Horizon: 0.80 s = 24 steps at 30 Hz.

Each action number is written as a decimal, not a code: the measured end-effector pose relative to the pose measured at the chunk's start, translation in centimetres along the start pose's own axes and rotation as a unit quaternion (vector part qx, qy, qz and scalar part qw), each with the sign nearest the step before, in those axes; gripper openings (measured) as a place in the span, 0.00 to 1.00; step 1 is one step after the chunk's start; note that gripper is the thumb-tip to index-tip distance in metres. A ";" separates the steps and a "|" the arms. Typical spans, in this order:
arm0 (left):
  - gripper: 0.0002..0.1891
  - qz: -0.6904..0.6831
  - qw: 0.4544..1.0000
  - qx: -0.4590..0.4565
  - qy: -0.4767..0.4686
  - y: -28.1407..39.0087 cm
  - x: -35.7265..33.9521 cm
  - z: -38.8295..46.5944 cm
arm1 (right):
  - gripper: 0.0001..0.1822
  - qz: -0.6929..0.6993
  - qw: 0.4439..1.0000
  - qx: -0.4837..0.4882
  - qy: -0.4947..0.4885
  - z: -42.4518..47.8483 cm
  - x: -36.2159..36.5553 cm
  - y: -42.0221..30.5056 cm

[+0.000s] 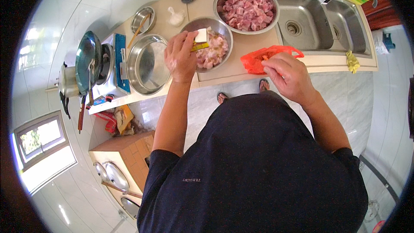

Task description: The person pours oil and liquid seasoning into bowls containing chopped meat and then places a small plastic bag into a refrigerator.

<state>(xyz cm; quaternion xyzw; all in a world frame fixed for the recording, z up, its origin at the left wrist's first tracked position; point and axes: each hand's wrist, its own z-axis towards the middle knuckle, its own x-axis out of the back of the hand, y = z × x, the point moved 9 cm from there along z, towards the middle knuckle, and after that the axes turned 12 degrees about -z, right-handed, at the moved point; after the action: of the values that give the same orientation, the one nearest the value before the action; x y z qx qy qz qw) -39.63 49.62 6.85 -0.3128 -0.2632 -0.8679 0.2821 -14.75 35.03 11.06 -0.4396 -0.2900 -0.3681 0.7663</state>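
My left hand (181,55) grips a small yellow box with a white flap (201,40) over a steel bowl (229,43) of seasoned meat pieces (213,53). My right hand (289,76) is above the near side of a red plastic bag (254,61) on the counter, its thumb and fingertips brought together; whether something small is between them cannot be told. Orange-red bits show in the bag's mouth. Behind it stands a larger steel bowl (276,17) heaped with raw meat chunks (247,9).
A steel basin (131,66), a small bowl (132,22) with a wooden stick, and a knotted clear bag (176,17) are at left. Beyond them stands a gas stove (119,64) with a wok (87,61). A double sink (300,43) with a faucet lies at right.
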 end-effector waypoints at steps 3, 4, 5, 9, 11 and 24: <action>0.26 -0.013 0.997 0.042 -0.059 -1.9 -1.7 -1.6 | 0.07 0.009 1.000 0.007 -0.001 0.1 -0.2 -0.3; 0.26 -0.010 0.998 0.041 -0.057 -1.7 -1.5 -1.8 | 0.07 0.012 1.000 0.004 0.000 0.0 -0.2 -0.3; 0.26 -0.006 0.998 0.040 -0.054 -1.6 -1.3 -1.8 | 0.07 0.012 1.000 0.003 0.003 0.1 -0.1 -0.2; 0.26 0.008 1.000 0.013 -0.003 0.0 0.8 -0.8 | 0.07 0.005 1.000 0.007 0.004 0.1 -0.2 -0.1; 0.27 0.004 0.999 0.025 -0.023 -0.3 0.6 -1.0 | 0.07 -0.001 1.000 0.008 0.002 0.1 -0.3 -0.3; 0.23 -0.024 0.995 0.060 -0.072 -0.7 0.9 -5.0 | 0.08 0.016 1.000 0.022 -0.011 0.3 -0.9 -0.9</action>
<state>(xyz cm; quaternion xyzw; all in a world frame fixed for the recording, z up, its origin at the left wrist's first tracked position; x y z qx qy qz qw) -42.63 46.69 3.96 -0.3506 -0.3422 -0.8322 0.2595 -15.99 35.27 10.89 -0.4310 -0.2991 -0.3446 0.7785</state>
